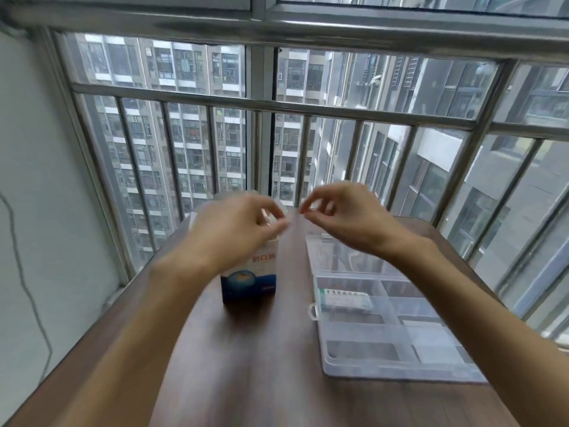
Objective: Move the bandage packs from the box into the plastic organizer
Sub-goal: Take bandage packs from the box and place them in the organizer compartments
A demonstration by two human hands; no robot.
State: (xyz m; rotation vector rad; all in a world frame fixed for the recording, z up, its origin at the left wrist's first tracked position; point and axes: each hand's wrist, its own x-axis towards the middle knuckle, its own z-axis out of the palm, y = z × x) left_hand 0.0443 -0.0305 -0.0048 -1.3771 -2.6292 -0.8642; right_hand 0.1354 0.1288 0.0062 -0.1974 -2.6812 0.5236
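— Where is the box (250, 280) placed?
— Upright on the table (261, 365), left of the organizer (394, 318).
— And inside the organizer?
— One pack (345, 300) is seen in a left compartment, nearest the box.

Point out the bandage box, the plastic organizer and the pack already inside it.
bandage box (248, 280): head view, blue front face.
plastic organizer (313, 312): head view, left latch tab.
pack (345, 300): head view, label face.

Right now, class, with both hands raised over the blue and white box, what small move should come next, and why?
Probably lower the left hand into the top of the blue and white box to pinch out a bandage pack. The box stands upright under that hand, the image is too blurred to show anything held, and the clear plastic organizer lies open beside it with most compartments unfilled.
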